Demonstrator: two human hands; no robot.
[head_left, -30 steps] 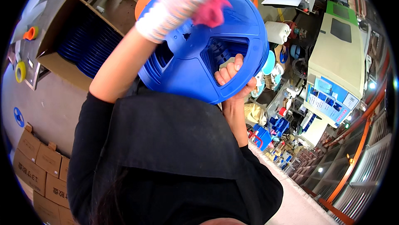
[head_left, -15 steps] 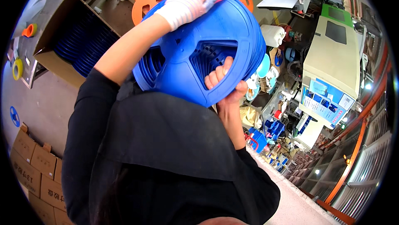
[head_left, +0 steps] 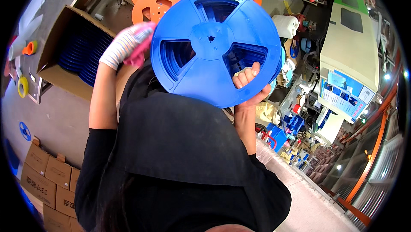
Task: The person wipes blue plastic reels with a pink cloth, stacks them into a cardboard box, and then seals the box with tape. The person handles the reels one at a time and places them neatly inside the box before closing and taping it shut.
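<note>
Wiping seems in hand: bare right hand (head_left: 247, 78) grips stacked round blue plastic reels (head_left: 214, 53), toward twelve o'clock; white-gloved left hand (head_left: 122, 46) clutches crumpled pink cloth (head_left: 138, 55) beside their nine-o'clock rim. Further strokes call for steady holding.

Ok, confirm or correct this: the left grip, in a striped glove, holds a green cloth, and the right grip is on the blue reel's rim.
One slip: the cloth is pink, not green, as the head view shows. The left grip, in a striped glove, does hold it, and the right grip is on the blue reel's rim.
</note>
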